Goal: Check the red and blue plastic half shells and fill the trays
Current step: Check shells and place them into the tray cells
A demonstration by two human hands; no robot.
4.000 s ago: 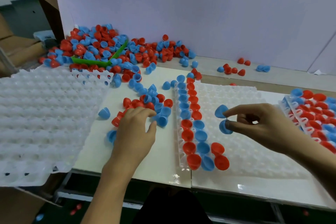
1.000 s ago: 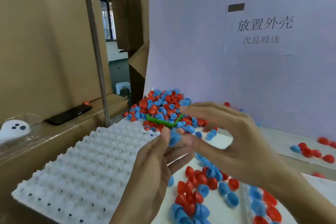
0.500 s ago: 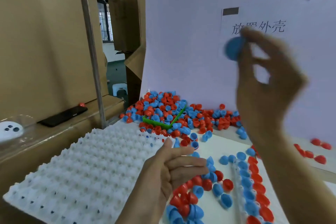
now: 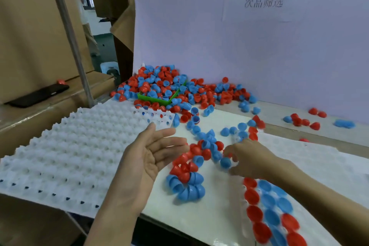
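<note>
Palm up with straight fingers, my left hand [image 4: 147, 158] hovers at the right edge of the empty white tray stack [image 4: 65, 156] and holds nothing. My right hand [image 4: 249, 158] is low over the table, its fingertips pinching a blue half shell [image 4: 225, 163] at the near-left edge of the tray being filled [image 4: 329, 170]. Rows of red and blue shells [image 4: 265, 205] sit in that tray's left columns. A loose cluster of shells [image 4: 187, 175] lies between my hands. The big pile of shells [image 4: 163, 86] is at the back.
A green bin [image 4: 157, 99] is half buried in the pile. A few stray shells [image 4: 305, 121] lie at the back right by the white board. On the cardboard ledge at left are a black phone [image 4: 38, 95] and a metal pole [image 4: 69, 36].
My right hand has come down from in front of the board to the table, still with a blue shell. My left hand stays open. The view has tilted down and right.
</note>
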